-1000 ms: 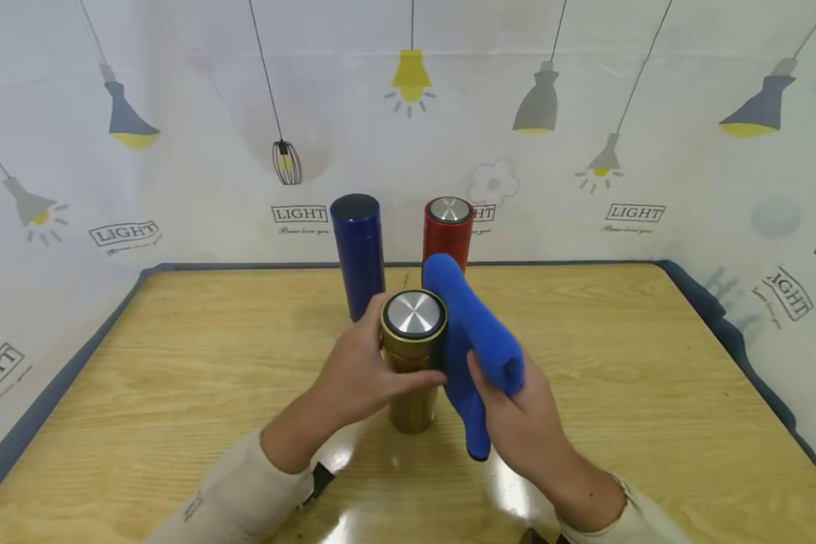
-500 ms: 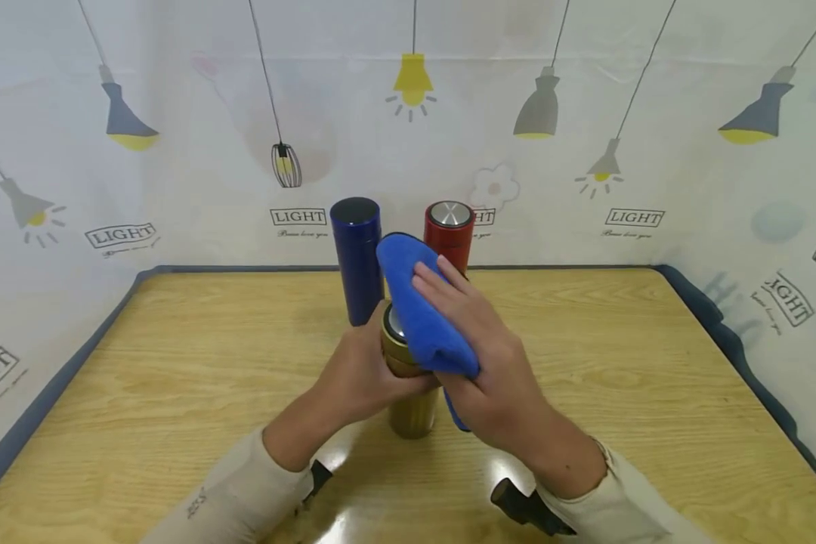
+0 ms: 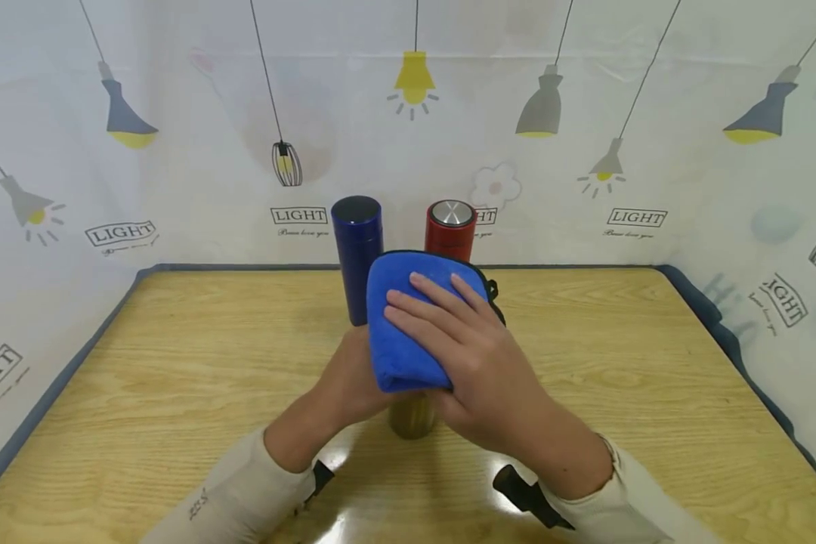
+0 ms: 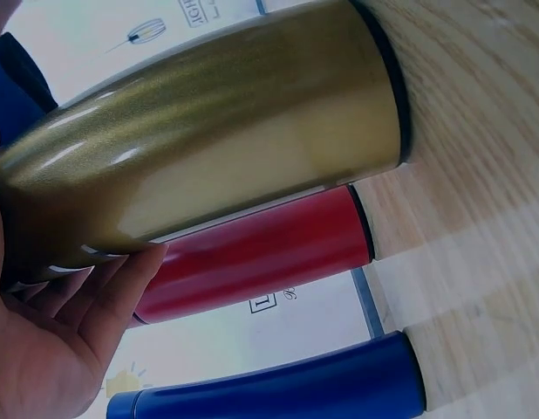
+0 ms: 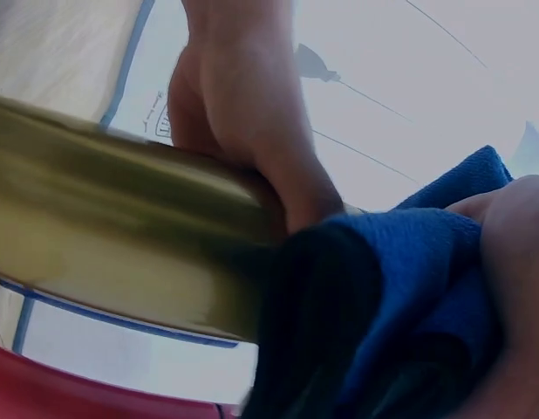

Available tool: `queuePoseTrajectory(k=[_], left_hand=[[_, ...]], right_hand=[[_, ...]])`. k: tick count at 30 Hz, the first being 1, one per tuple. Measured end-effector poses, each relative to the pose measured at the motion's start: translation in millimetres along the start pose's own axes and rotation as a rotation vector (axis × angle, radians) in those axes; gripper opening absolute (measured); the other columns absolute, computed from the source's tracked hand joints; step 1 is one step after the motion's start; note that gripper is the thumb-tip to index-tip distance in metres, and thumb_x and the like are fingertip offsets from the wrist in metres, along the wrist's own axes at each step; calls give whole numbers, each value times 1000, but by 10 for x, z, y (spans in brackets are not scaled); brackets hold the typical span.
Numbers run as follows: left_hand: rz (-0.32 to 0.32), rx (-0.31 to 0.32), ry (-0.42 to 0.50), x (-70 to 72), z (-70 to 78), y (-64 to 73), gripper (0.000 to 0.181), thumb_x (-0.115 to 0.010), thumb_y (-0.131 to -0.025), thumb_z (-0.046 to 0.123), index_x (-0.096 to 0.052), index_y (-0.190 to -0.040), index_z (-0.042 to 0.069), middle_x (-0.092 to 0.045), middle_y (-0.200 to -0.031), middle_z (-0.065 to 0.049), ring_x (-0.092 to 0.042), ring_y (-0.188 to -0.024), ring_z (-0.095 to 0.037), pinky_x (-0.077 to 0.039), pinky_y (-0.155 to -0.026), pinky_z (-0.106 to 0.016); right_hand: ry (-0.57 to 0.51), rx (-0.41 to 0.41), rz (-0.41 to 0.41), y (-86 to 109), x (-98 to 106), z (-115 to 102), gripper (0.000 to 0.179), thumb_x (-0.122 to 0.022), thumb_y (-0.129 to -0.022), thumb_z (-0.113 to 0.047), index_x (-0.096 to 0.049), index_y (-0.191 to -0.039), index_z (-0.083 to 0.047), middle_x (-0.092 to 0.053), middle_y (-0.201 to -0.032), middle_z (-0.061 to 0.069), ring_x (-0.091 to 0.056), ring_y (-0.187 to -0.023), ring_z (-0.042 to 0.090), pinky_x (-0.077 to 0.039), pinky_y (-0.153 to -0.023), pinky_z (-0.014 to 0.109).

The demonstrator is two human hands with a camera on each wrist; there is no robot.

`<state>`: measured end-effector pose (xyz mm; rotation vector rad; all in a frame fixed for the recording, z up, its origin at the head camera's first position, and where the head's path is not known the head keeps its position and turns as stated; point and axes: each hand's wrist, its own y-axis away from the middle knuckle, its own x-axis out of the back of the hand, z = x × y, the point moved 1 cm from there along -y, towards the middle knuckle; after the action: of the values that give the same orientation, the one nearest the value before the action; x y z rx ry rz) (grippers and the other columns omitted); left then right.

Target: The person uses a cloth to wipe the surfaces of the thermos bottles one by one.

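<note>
A gold vacuum flask [image 3: 411, 419] stands upright on the table, its lid hidden under a folded blue cloth [image 3: 397, 355] with black edging. My left hand [image 3: 350, 378] grips the flask's upper part; the left wrist view shows its fingers [image 4: 121, 301] curled round the gold side. Over the top lies my right hand [image 3: 479, 363], holding the cloth against the lid with the fingers spread across it and the thumb near its lower edge. In the right wrist view the cloth [image 5: 426, 253] drapes round the flask's upper end.
Behind the gold flask, a blue flask [image 3: 358, 257] stands on the left and a red flask [image 3: 449, 234] on the right, both upright. The wooden table [image 3: 619, 363] ends at a printed backdrop [image 3: 585, 45] at the back and sides.
My right hand has brought the cloth from the gold flask's right side up onto its lid, covering it. My left hand keeps its hold, and the flasks stay in place.
</note>
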<state>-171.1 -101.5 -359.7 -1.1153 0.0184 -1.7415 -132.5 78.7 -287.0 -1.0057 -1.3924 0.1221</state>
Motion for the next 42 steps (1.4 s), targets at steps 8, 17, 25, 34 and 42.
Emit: queuePoseTrajectory(k=[8, 17, 25, 34, 42], left_hand=[[24, -75, -69, -15, -3, 5, 65, -81, -82, 19, -52, -135, -2, -65, -129, -15, -64, -119, -29, -54, -99, -42], [22, 35, 19, -23, 11, 18, 77, -85, -77, 24, -48, -140, 0, -66, -129, -14, -66, -116, -27, -56, -97, -42], [59, -79, -69, -23, -14, 23, 67, -82, -77, 18, -53, -133, -5, -66, -127, -18, -64, -117, -31, -54, -98, -44], [60, -76, -60, -29, -32, 28, 64, -80, -79, 17, -53, -133, -5, -65, -127, -19, -63, -119, -32, -54, -98, -44], [31, 163, 85, -26, 51, -15, 85, -87, -77, 28, -39, -144, 6, -67, -124, -10, -69, -108, -20, -57, -92, -39]], right_hand=[[25, 42, -11, 10, 87, -45, 61, -69, -73, -2, -61, -134, -7, -62, -140, 5, -47, -141, 29, -30, -121, 52], [58, -16, -9, -17, 38, -50, 61, -69, -77, -4, -58, -138, -8, -57, -145, 6, -45, -143, 28, -33, -119, 53], [10, 13, 30, 37, 35, -81, 63, -69, -71, 0, -61, -133, -7, -61, -141, 7, -49, -139, 30, -33, -118, 55], [-17, -22, 49, 52, -15, -69, 66, -67, -71, 1, -60, -135, -9, -59, -143, 6, -45, -142, 29, -27, -121, 55], [-318, -109, 294, 176, -41, -2, 46, -55, -89, 4, -58, -134, -1, -60, -140, 12, -49, -139, 31, -36, -119, 47]])
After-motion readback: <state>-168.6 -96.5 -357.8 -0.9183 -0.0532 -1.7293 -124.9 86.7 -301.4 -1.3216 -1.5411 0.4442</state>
